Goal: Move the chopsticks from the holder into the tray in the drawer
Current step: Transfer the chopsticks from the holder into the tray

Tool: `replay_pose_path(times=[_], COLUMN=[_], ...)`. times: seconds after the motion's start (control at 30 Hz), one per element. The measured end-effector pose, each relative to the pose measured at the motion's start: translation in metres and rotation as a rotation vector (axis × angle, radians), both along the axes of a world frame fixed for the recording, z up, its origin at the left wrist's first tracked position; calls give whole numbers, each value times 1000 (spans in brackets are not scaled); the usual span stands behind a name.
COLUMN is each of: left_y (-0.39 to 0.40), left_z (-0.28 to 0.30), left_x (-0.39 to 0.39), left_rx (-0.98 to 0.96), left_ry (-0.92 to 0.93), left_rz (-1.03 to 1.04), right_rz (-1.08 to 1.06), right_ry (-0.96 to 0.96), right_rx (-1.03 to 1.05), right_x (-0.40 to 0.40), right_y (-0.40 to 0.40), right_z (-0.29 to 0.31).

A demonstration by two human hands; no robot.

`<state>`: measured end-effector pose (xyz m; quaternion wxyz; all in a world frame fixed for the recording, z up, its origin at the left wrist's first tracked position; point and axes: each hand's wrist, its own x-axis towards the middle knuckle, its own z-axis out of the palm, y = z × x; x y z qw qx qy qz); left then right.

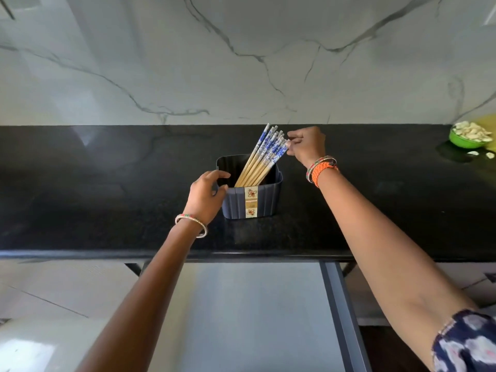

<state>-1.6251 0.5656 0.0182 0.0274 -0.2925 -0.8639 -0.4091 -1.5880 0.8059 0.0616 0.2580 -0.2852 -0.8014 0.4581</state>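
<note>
1. Drawer [255, 318]: nearest item, pulled out below the counter edge. Only a flat grey surface w/ a dark rail on its right shows; the tray can't be made out from this view. Confirm its position before carrying anything down.

2. Counter [107, 210]: black, glossy. Holder [251, 200] sits on it near centre, a dark ribbed tub w/ a floral label facing the person.

3. Left hand [205, 196]: at the holder's left rim, fingers curled, thumb over the rim edge. It looks to be gripping or about to grip that wall; exact contact can't be confirmed. Judgement: use it as a brace so the tub doesn't tip or slide during the pull.

4. Chopsticks [264, 154]: a bundle standing in the holder, leaning up and to the right, blue-and-white ends uppermost, plain wood ends down inside.

5. Right hand [306, 145]: at the patterned ends, fingertips pinched on the right side of the bundle. How many sticks are caught is unclear.

6. Recommended: close the fingers round the whole bundle below the tips, lift along the lean angle, not straight up, so the lower ends clear the rim w/o dragging the holder. Keep the sticks parallel; a loose pinch risks fanning and drops.

7. Far right: green bowl [469, 136] of pale pieces, well apart. Marble wall [241, 63] behind.
</note>
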Motion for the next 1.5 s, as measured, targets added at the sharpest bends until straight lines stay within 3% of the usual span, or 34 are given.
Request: replay_pose_path(times=[0.27, 0.53, 0.77, 0.9, 1.2, 1.33, 1.5], left_y=[0, -1, -2, -6, -39, -65, -117], left_z=[4, 9, 16, 28, 57, 41, -33], left_x=[-2, 3, 8, 19, 64, 92, 135], left_rx=[54, 25, 13, 19, 147, 238, 342], left_ry=[-29, -83, -80, -80, -110, -178, -467], left_rz=[29, 23, 30, 35, -46, -20, 133], right_rz=[1, 44, 102, 85, -186, -284, -302], right_ry=[-82, -224, -362, -308, 62, 194, 38], right_rx=[122, -11, 64, 86, 110, 23, -82], right_x=[-2, 5, 10, 25, 129, 191, 252], right_y=[0, -5, -7, -13, -3, -24, -85], right_z=[19, 43, 62, 84, 167, 131, -5])
